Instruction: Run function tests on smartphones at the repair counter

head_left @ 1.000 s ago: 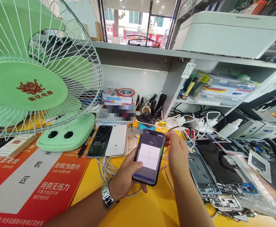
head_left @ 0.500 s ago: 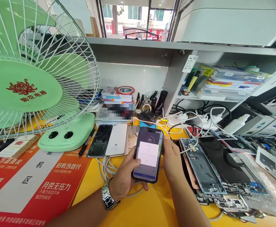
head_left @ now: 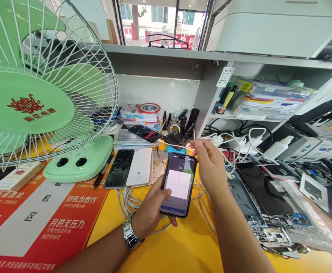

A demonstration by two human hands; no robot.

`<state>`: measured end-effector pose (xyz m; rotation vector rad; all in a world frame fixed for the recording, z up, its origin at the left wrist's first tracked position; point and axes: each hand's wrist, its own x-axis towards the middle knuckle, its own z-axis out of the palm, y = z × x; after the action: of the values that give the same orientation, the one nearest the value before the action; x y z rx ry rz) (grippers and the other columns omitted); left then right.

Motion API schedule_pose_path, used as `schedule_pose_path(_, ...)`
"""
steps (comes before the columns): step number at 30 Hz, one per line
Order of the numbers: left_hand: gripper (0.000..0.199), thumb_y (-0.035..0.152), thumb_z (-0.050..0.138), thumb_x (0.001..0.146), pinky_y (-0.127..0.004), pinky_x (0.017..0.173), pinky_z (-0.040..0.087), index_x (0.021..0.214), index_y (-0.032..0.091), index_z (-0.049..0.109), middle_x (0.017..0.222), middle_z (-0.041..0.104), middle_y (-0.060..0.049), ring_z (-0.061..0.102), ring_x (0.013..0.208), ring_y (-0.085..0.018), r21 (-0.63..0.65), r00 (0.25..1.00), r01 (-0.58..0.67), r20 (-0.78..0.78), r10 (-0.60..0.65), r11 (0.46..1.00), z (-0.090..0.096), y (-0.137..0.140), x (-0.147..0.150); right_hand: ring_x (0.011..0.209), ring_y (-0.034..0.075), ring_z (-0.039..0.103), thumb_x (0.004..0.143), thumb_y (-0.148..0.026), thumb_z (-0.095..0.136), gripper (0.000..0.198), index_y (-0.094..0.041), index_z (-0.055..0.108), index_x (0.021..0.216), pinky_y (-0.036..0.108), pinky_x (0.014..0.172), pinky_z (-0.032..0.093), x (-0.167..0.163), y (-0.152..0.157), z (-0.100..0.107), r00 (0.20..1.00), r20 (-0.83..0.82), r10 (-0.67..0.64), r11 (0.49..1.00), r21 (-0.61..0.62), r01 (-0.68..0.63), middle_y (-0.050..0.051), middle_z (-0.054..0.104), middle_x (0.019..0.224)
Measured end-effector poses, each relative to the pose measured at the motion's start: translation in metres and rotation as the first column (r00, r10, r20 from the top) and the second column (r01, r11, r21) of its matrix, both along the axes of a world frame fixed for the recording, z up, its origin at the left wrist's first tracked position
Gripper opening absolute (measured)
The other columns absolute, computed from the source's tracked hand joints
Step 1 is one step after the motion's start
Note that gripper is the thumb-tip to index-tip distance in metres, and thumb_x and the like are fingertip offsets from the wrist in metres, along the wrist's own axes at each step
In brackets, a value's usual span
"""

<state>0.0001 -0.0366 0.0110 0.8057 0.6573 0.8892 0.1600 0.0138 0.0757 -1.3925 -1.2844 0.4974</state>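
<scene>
My left hand (head_left: 151, 204), with a metal-band watch (head_left: 131, 232) on the wrist, is closed around a dark-framed smartphone (head_left: 178, 204). Its thumb lies on the left edge of the screen, which shows a white pop-up box over a page reading 30. My right hand (head_left: 210, 163) is raised beyond the phone's upper right corner. Thumb and fingers there are pinched on a white cable (head_left: 175, 145) that runs leftward; its end at the fingertips is hidden. Behind the phone lie a cracked black phone (head_left: 119, 168) and a white phone (head_left: 139, 167).
A green fan (head_left: 26, 102) stands at the left over a red printed mat (head_left: 66, 212). Coiled white cables (head_left: 129, 201) lie on the yellow tabletop (head_left: 168, 250). Dismantled phones (head_left: 265, 189) are piled at the right, under a grey shelf (head_left: 160, 51). A white bottle (head_left: 279, 148) is behind them.
My right hand has left the phone's right side and moved up and away, now pinching the white cable. My left hand still holds the phone. The view has shifted slightly.
</scene>
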Motion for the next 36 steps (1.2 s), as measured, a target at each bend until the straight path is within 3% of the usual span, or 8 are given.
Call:
schedule_pose_path(8,0.047,0.038,0.058,0.088,-0.024,0.038,0.053,0.131,0.022,0.047,0.079,0.063,-0.002,0.062,0.056,-0.016,0.002,0.998,-0.041,-0.052,0.041,0.999,0.0,0.001,0.001,0.073,0.019,0.058,0.089,-0.054,0.047,0.042,-0.018,0.068,0.089,0.03,0.063,0.044,0.005,-0.003,-0.016,0.982,-0.187,0.031,1.0,0.002,-0.031,0.004,0.066,0.08)
schedule_pose_path(11,0.047,0.04,0.058,0.087,-0.025,0.038,0.053,0.129,0.021,0.051,0.08,0.063,-0.004,0.062,0.058,-0.017,0.006,1.0,-0.021,-0.006,0.021,1.0,-0.001,0.001,0.001,0.072,0.017,0.058,0.088,-0.054,0.048,0.042,-0.017,0.068,0.09,0.03,0.063,0.044,0.005,-0.002,-0.012,0.976,-0.211,0.05,0.999,0.018,-0.048,0.006,0.067,0.089)
schedule_pose_path(17,0.048,0.042,0.056,0.086,-0.025,0.036,0.052,0.13,0.022,0.052,0.09,0.064,-0.007,0.064,0.062,-0.019,-0.01,0.995,-0.039,0.086,0.04,0.999,-0.003,0.002,0.002,0.071,0.019,0.062,0.088,-0.054,0.047,0.042,-0.018,0.067,0.088,0.03,0.063,0.044,0.006,0.004,-0.001,0.983,-0.174,0.051,0.999,0.022,-0.048,0.006,0.069,0.087)
schedule_pose_path(24,0.052,0.045,0.057,0.085,-0.026,0.037,0.053,0.13,0.021,0.051,0.087,0.064,-0.006,0.065,0.063,-0.02,-0.008,0.996,-0.028,0.085,0.028,1.0,-0.008,0.003,0.001,0.067,0.019,0.062,0.087,-0.052,0.048,0.038,-0.019,0.068,0.086,0.032,0.061,0.044,-0.002,0.02,0.023,0.988,-0.138,0.072,0.994,0.091,-0.06,0.006,0.07,0.085)
schedule_pose_path(30,0.046,0.037,0.06,0.086,-0.024,0.038,0.053,0.127,0.021,0.049,0.089,0.065,-0.006,0.066,0.063,-0.019,-0.038,0.999,-0.053,-0.016,0.052,0.998,-0.003,0.002,0.001,0.069,0.017,0.061,0.091,-0.047,0.047,0.034,-0.019,0.066,0.082,0.031,0.062,0.045,-0.017,0.03,0.052,0.989,-0.048,0.138,0.974,0.188,-0.126,0.006,0.068,0.083)
schedule_pose_path(36,0.046,0.038,0.063,0.086,-0.023,0.037,0.053,0.126,0.021,0.048,0.085,0.064,-0.004,0.063,0.056,-0.015,-0.057,0.998,-0.056,-0.037,0.054,0.997,-0.004,0.004,0.002,0.072,0.018,0.064,0.093,-0.052,0.043,0.041,-0.022,0.07,0.084,0.032,0.064,0.048,-0.019,0.014,0.078,0.946,-0.146,0.29,0.915,0.331,-0.229,0.005,0.069,0.083)
